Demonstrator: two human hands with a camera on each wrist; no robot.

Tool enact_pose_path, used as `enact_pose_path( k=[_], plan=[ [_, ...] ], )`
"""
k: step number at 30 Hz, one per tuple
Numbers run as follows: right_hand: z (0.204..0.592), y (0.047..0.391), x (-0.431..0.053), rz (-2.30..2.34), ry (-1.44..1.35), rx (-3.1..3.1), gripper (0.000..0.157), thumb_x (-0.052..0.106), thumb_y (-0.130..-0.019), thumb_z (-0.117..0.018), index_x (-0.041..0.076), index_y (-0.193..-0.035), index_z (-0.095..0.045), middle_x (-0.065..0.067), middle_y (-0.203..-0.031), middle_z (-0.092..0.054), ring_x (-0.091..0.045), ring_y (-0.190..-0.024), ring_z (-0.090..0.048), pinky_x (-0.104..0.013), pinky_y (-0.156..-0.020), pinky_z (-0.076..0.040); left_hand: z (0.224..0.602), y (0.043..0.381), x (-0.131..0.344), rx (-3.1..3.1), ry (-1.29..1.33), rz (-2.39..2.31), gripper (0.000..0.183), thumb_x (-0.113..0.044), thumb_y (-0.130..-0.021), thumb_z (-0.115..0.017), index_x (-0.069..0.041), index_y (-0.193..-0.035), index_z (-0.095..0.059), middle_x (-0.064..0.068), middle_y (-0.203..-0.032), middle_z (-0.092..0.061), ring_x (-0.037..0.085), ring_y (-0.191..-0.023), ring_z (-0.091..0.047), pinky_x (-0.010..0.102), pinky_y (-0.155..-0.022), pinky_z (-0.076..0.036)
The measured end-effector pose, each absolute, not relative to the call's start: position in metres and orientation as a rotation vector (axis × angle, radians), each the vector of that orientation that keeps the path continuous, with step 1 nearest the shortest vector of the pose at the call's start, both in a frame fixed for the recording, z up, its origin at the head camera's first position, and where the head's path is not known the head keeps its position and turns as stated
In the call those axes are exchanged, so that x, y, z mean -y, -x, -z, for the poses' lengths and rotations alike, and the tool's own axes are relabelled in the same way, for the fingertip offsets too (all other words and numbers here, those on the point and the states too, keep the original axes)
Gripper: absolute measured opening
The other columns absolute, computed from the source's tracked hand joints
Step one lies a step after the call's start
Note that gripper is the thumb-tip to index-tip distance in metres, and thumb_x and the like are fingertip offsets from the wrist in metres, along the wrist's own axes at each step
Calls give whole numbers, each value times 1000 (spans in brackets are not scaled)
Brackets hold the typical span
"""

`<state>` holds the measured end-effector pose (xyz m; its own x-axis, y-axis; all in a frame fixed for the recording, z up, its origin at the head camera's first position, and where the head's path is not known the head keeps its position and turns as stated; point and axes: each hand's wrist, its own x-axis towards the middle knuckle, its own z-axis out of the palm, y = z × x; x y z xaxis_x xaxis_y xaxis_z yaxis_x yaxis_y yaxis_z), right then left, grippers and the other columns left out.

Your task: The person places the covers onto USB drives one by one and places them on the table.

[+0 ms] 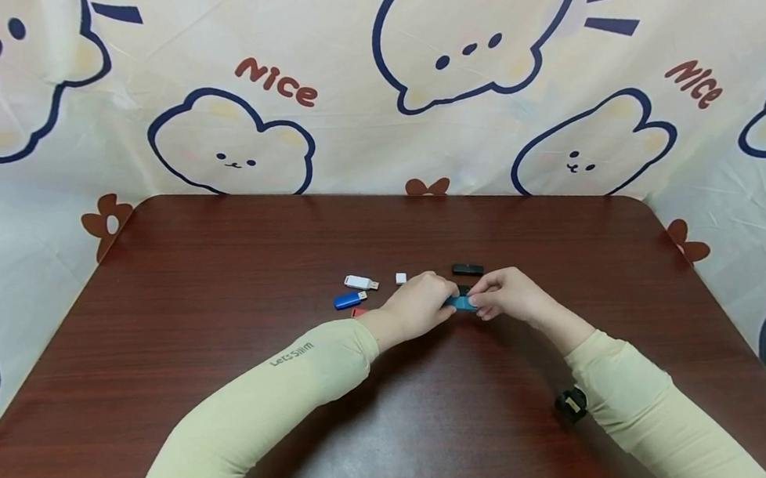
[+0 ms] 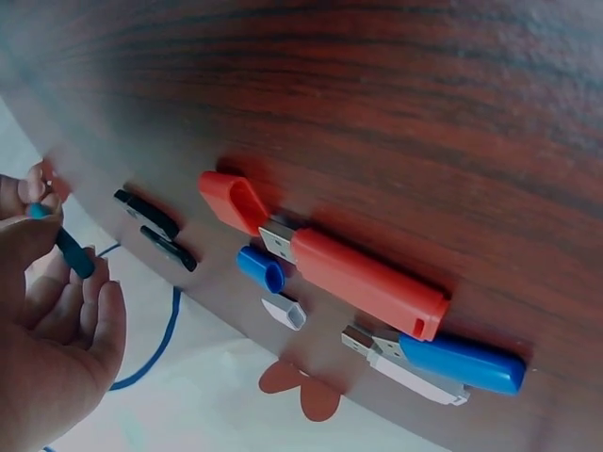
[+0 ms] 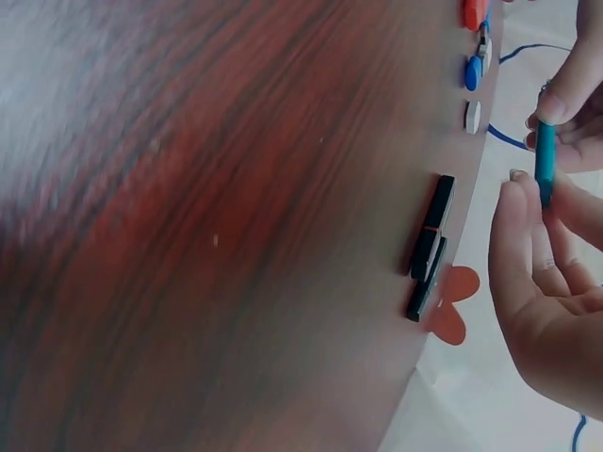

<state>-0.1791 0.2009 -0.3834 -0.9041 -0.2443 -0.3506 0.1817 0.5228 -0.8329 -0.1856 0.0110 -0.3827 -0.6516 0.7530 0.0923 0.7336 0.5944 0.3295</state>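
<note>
Left hand [image 1: 419,307]: clamped, pinching one end of the teal stick [image 1: 462,304]. Right hand [image 1: 513,297]: clamped, pinching the opposite end. Teal stick: between the hands, in front of the black pieces [image 1: 468,269]. Handling, as judged: grips in line, force even and lengthwise, no bending. Beyond: red stick [image 2: 367,282], blue stick [image 1: 347,300], white stick [image 1: 357,281], all uncapped; white cap [image 1: 400,278], loose.
</note>
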Motion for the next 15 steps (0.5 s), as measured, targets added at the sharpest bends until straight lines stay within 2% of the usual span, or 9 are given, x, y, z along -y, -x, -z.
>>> enact_pose_path(
  k=[4, 8, 15],
  plan=[
    [383, 177, -198, 1171, 198, -2502, 18, 10, -85, -66, -4, -95, -64, -11, -76, -65, -15, -66, -61, -32, -64, -53, 384, 185, -11, -2756, -1269, -550, 12, -15, -90, -61, -6, -94, -68, 0, -88, -70, 12, -81, -58, 27, -81, -48],
    [382, 173, -194, 978, 323, -2650, 16, 12, -81, -71, 3, -92, -63, -5, -74, -58, -14, -64, -50, -28, -58, -43, 385, 185, -12, -2760, -1243, -560, 13, -15, -90, -61, -6, -95, -68, 1, -88, -70, 12, -81, -57, 26, -80, -48],
    [382, 169, -193, 941, 343, -2714, 16, 11, -79, -73, 6, -90, -63, -5, -75, -57, -15, -65, -48, -28, -57, -41, 385, 184, -10, -2747, -1184, -595, 19, -20, -89, -64, -6, -101, -68, 4, -95, -67, 13, -86, -56, 25, -80, -49]
  ],
)
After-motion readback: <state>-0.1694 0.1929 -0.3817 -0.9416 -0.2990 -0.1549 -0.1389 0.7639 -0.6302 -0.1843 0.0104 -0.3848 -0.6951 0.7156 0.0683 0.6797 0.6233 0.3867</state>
